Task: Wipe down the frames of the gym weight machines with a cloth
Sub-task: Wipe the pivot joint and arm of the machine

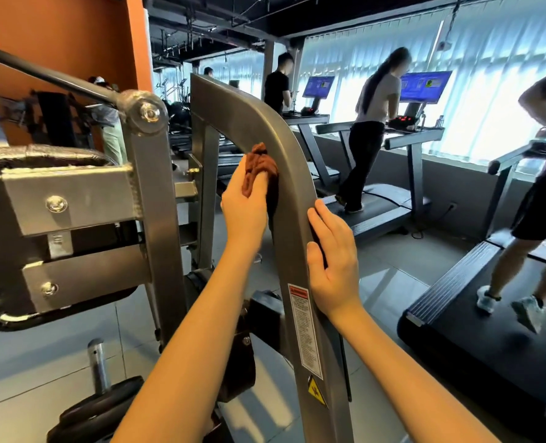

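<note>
The curved frame [289,251], a broad beam of smooth grey painted steel, looks slick, so the right hand [332,257], fingers straight and flat on its outer edge, could slide if leaned on. The left hand [246,199] curls its fingers round the bunched, soft brown cloth [260,164], pressed to the frame's face just below the bend. So small a wad may miss the edges or lift the paper warning label [305,327] lower down.

The frame [292,174] is smooth grey metal with a dull sheen; the brown cloth [259,167] looks soft and matt.
</note>
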A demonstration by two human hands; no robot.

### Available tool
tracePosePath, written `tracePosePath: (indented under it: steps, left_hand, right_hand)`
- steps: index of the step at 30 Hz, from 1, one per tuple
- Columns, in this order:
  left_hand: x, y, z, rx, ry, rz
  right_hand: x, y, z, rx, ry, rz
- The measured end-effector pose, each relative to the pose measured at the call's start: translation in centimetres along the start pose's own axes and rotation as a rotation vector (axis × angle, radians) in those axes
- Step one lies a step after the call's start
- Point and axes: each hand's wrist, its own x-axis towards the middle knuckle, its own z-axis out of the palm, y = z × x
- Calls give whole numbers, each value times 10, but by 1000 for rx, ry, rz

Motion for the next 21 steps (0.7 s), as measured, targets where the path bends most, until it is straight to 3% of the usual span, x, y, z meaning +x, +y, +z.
tracePosePath:
  steps: [5,11,17,21]
  left_hand:
    - [-70,-9,1,-55,-78,89]
    - [10,-12,-6,162,-40,127]
    - [-59,-18,1,173,-33,143]
    - [-28,-11,1,143,-22,169]
  right_hand:
    - [1,0,0,2,0,-1]
    - [0,-2,-1,-3,-13,14]
    - [1,1,-1,-4,-12,5]
    - [1,0,-1,2,-6,9]
